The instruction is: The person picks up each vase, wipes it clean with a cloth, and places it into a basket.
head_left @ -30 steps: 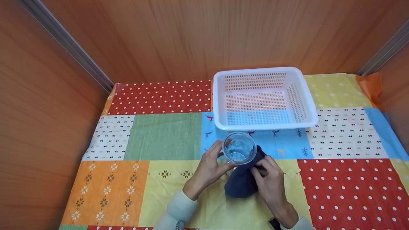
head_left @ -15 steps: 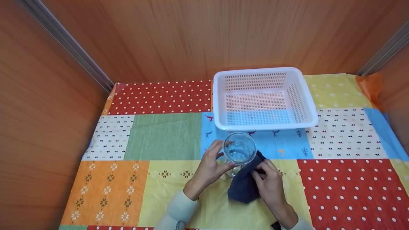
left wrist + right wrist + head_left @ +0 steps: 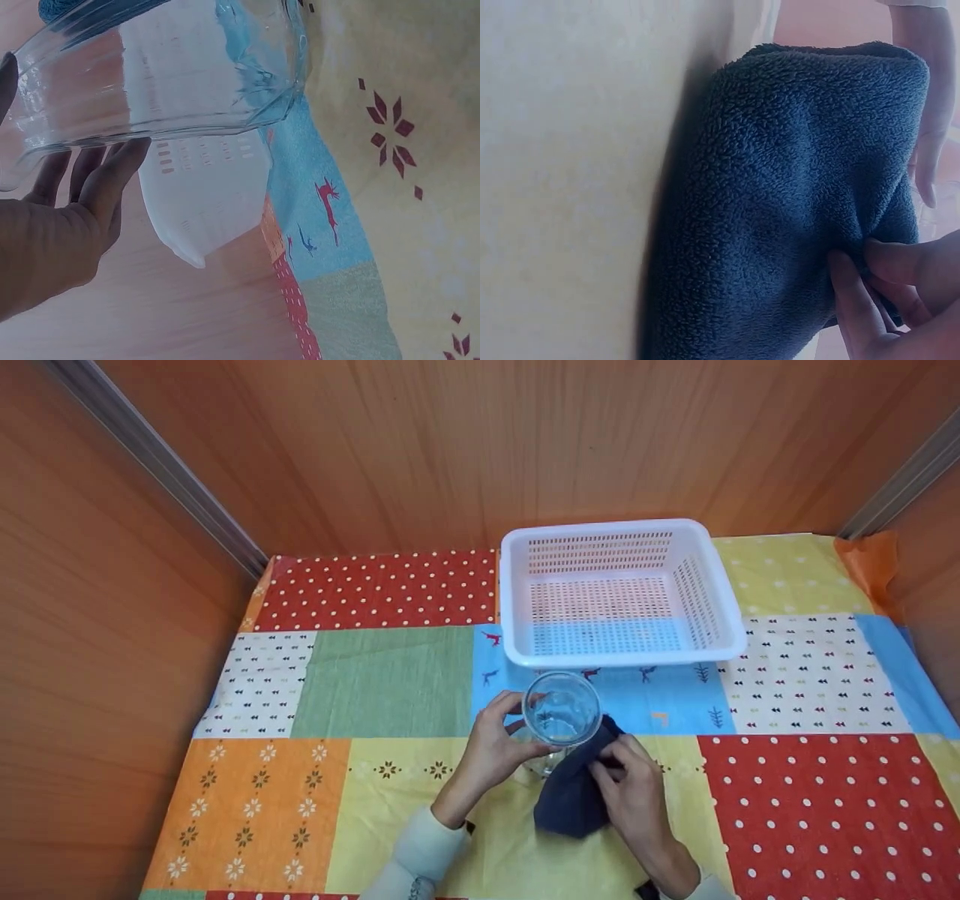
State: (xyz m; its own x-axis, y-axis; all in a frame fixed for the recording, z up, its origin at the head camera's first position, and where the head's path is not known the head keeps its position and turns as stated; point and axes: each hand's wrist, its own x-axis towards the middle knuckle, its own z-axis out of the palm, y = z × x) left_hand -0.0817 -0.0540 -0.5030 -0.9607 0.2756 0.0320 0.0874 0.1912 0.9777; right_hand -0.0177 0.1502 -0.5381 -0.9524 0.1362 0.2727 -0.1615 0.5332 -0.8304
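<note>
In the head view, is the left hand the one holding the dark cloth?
No, the right hand pinches the cloth, while the left hand holds the glass.

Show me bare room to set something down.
Free: the green patch, between the left white patch and the blue patch; the near-right red patch, right of the yellow patch; inside the basket. Crowded: in front of the basket, where the left grip holds the glass and the right grip the towel.
</note>
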